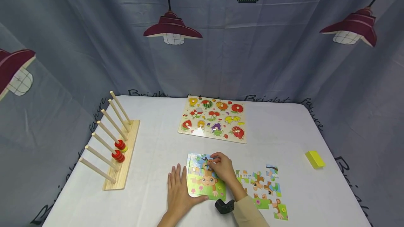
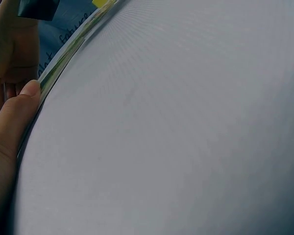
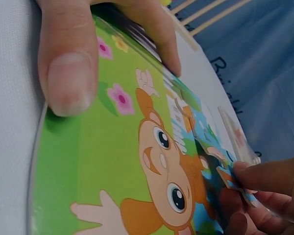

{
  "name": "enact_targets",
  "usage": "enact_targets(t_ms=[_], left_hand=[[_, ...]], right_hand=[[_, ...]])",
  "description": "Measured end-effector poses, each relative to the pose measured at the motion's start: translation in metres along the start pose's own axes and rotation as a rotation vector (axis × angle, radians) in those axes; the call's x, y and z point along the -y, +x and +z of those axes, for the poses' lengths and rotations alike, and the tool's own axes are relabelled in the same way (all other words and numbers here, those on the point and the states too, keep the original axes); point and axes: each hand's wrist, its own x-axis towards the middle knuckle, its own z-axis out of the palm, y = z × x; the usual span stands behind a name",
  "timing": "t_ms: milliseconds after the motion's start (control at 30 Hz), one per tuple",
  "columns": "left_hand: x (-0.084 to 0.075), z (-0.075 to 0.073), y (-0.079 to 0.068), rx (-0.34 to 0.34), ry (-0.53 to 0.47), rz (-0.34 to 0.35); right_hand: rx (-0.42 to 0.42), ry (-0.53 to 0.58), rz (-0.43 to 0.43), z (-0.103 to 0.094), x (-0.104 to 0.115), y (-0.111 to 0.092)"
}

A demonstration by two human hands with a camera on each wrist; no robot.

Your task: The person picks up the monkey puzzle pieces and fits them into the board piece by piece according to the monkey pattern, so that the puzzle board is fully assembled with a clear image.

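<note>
A monkey jigsaw board (image 1: pixel 202 192) lies on the white table, green at its near part and blue at its far part. My left hand (image 1: pixel 180 192) lies beside its left edge with fingers extended, the thumb (image 3: pixel 71 81) resting on the near edge of the board. Over the board's far right part, my right hand (image 1: pixel 223 168) pinches a small jigsaw piece (image 3: pixel 228 177) between thumb and fingers. The piece is tilted, and the fingers partly hide it. Several loose jigsaw pieces (image 1: pixel 262 203) lie right of the board, some hidden behind the right forearm.
A fruit puzzle board (image 1: pixel 202 115) lies at the back. On the left stands a wooden peg rack (image 1: pixel 134 132) with upright pegs and a few red and yellow rings (image 1: pixel 118 156). A yellow block (image 1: pixel 315 159) sits at the right. A patterned grey curtain surrounds the table.
</note>
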Motion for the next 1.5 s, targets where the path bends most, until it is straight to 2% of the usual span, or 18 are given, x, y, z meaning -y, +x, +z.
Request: enact_targets(t_ms=[333,633,833,1000,1133,1267,1367,1500], left_hand=[[0.001,0.001,0.000,-0.013,0.007,0.007],[0.000,0.000,0.000,0.001,0.009,-0.003],[0.000,0.000,0.000,0.008,0.002,0.000],[0.000,0.000,0.000,-0.001,0.004,0.008],[0.000,0.000,0.000,-0.008,-0.001,0.016],[0.000,0.000,-0.001,-0.012,0.006,0.019],[0.000,0.000,-0.001,-0.026,0.027,0.024],[0.001,0.000,-0.001,-0.043,0.048,0.041]], right_hand=[[-0.062,-0.104,-0.029,0.005,0.004,-0.001],[-0.120,-0.176,-0.094,0.011,0.004,-0.004],[-0.126,-0.228,-0.107,0.015,0.002,-0.007],[-0.169,-0.259,-0.156,0.018,-0.003,-0.010],[-0.226,-0.304,-0.240,0.019,-0.004,-0.018],[-0.241,-0.372,-0.389,0.019,-0.003,-0.029],[-0.212,-0.438,-0.497,0.021,-0.001,-0.038],[-0.107,-0.514,-0.584,0.026,0.000,-0.050]])
